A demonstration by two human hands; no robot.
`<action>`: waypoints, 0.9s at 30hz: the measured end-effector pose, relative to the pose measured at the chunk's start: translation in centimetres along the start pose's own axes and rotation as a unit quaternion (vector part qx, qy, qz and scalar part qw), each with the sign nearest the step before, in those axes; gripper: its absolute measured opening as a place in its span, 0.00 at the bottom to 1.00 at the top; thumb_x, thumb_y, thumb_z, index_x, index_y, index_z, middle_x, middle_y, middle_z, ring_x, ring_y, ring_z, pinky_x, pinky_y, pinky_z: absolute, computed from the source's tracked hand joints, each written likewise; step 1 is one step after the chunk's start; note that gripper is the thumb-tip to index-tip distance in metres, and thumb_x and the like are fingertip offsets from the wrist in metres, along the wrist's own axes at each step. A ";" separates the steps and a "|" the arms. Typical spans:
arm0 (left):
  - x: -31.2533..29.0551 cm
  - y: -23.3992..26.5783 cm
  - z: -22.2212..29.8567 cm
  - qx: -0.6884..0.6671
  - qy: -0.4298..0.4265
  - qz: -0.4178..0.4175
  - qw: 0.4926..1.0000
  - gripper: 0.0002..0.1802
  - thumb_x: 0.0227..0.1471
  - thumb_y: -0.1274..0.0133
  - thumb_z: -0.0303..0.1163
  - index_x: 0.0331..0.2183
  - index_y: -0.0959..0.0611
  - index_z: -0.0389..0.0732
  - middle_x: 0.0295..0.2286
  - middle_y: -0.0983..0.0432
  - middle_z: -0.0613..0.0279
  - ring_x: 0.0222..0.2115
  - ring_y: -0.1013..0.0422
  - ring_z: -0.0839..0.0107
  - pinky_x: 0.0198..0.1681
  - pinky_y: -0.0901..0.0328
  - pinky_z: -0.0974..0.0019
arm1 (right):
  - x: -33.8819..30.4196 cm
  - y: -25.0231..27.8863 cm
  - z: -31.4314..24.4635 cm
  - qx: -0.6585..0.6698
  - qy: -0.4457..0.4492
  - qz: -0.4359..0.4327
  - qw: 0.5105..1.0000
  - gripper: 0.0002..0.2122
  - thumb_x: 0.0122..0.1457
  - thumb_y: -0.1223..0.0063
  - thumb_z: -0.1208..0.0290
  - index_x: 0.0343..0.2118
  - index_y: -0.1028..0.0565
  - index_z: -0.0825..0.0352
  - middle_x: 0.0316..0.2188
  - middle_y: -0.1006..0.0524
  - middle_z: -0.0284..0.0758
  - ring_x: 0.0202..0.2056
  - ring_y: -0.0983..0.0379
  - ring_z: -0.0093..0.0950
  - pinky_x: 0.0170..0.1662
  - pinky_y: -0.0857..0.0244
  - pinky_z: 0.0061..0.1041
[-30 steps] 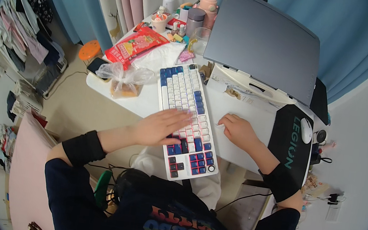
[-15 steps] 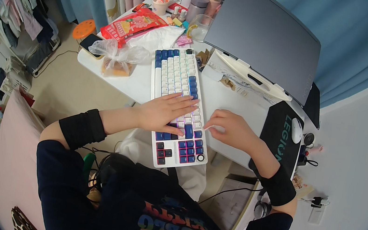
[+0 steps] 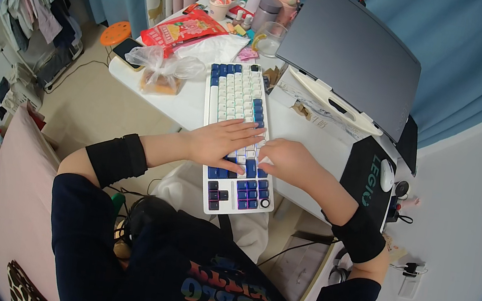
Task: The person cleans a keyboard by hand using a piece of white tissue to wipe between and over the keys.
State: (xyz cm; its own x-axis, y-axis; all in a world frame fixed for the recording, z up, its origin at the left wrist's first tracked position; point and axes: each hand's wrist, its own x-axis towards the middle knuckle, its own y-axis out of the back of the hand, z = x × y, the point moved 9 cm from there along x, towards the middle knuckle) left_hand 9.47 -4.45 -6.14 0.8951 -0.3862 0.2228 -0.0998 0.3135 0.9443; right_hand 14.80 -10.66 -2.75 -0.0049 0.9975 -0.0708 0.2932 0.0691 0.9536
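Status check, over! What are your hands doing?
Left hand flat on keyboard. Right hand beside it, fingertips on keys. Both open. Plastic bag nearby, clear of the hands.

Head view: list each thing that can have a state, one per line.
keyboard: flat on the desk, lower keys lit
left hand: flat on the keys, fingers spread
right hand: resting at the keyboard's edge
laptop: lid up
plastic bag: knotted shut

Matt plastic keyboard (image 3: pixel 237 131), crinkly clear plastic bag (image 3: pixel 163 69), smooth white table (image 3: pixel 188 106).
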 end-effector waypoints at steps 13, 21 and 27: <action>0.2 -0.2 -0.1 0.006 -0.011 0.002 1.000 0.47 0.50 0.53 0.60 0.59 0.44 0.37 0.61 0.53 0.51 0.62 0.56 0.56 0.64 0.60 0.54 | -0.6 0.0 0.8 -0.115 -0.002 0.008 0.993 0.07 0.44 0.41 0.71 0.25 0.27 0.65 0.27 0.26 0.34 0.34 0.29 0.34 0.37 0.34 0.31; 0.2 -0.4 -0.1 0.000 -0.009 -0.004 1.000 0.48 0.49 0.53 0.60 0.60 0.45 0.37 0.61 0.54 0.50 0.62 0.56 0.55 0.64 0.61 0.54 | -0.3 0.2 -1.6 -0.129 0.123 0.061 0.982 0.05 0.42 0.43 0.73 0.22 0.27 0.66 0.24 0.27 0.34 0.32 0.28 0.32 0.36 0.33 0.28; 0.2 -0.6 -0.2 0.002 -0.007 -0.015 1.000 0.47 0.49 0.52 0.60 0.60 0.45 0.37 0.61 0.54 0.50 0.62 0.57 0.56 0.64 0.61 0.53 | -0.7 -0.1 -0.5 -0.155 0.083 0.060 0.983 0.04 0.43 0.44 0.73 0.22 0.27 0.66 0.23 0.27 0.34 0.31 0.28 0.32 0.35 0.33 0.28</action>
State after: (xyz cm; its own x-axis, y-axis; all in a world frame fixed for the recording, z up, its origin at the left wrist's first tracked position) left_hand 9.83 -4.53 -6.71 0.8913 -0.4083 0.1970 -0.0739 0.2979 0.9517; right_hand 14.26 -11.36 -2.65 -0.1510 0.9859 0.0715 -0.0048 -0.0731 0.9973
